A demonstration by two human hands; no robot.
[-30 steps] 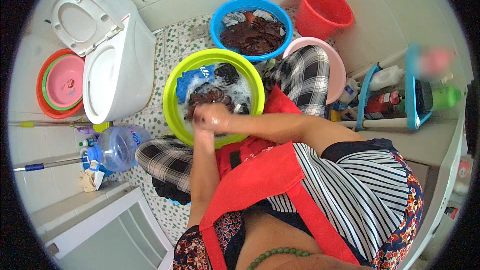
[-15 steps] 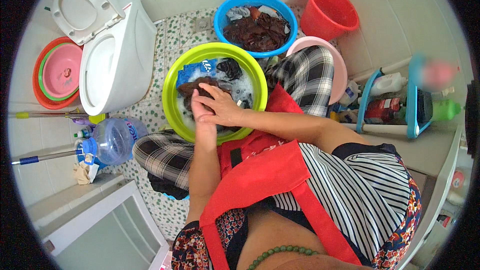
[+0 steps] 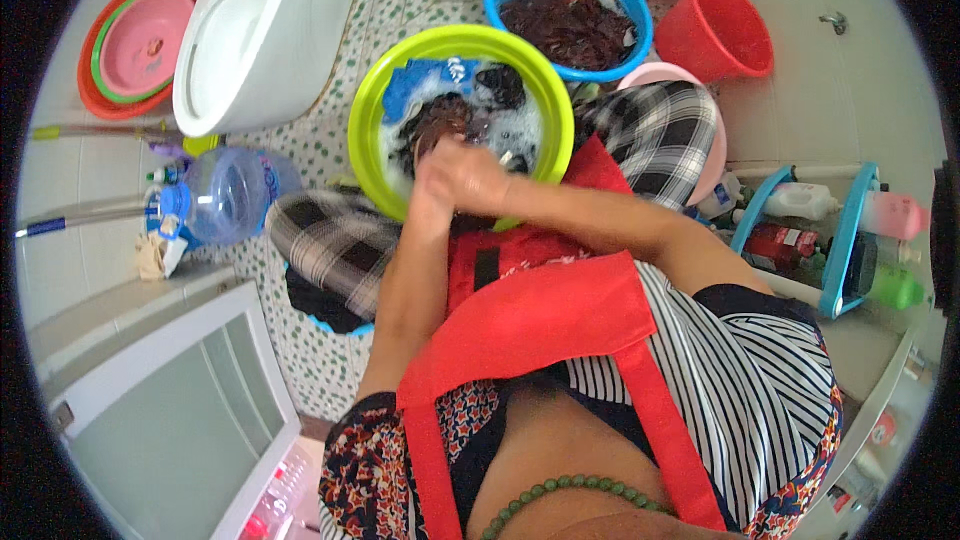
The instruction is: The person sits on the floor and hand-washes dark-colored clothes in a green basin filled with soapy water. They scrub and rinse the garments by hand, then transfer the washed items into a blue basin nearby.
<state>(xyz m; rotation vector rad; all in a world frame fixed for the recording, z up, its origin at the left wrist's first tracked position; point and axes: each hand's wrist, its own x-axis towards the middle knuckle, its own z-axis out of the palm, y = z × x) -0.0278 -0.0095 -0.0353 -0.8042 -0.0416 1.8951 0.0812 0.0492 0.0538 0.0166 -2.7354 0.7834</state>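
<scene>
A lime-green basin (image 3: 360, 130) of sudsy water stands between my knees. In it are dark brown cloth (image 3: 440, 120), a blue cloth (image 3: 415, 85) with white marks and a black cloth (image 3: 499, 87). Over the basin's near part my two hands are pressed together, close to the brown cloth. My right hand (image 3: 478, 178) is closed and blurred by motion; whatever it grips is hidden. It covers the fingers of my left hand (image 3: 434, 180), so those do not show.
Beyond stands a blue basin (image 3: 645, 35) with dark wet laundry, beside a red bucket (image 3: 715, 30). The toilet (image 3: 270, 35) and stacked basins (image 3: 135, 50) are at left, above a large clear bottle (image 3: 225, 195). At right, a blue-and-white rack (image 3: 848, 240) holds bottles.
My right hand, fingers spread over my left hand before, has closed and lies against it. Both hands have drawn back nearer to me from the brown cloth. The head view has shifted.
</scene>
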